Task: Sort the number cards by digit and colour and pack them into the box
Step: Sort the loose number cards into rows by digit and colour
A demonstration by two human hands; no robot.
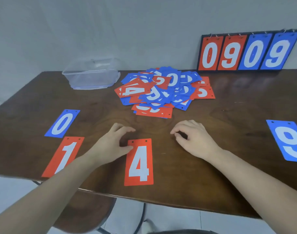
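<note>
As the left hand (pixel 114 144) touches the red 4 card (pixel 138 162) with loose fingers, probably to align it, the right hand (pixel 192 139) rests empty, its grip relaxed; unsorted pile (pixel 163 92) at 12 o'clock, box (pixel 92 76) at 11 o'clock on the worktop (pixel 212 166).

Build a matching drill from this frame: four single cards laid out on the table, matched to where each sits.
Cards:
1. blue 0 card
2. red 1 card
3. red 4 card
4. blue 9 card

Places:
A. far right table edge
B. touched by the left hand's thumb
C. near left, partly under the left forearm
D. left side, just beyond the red 1

Pairs: 1-D, 2-C, 3-B, 4-A
</note>
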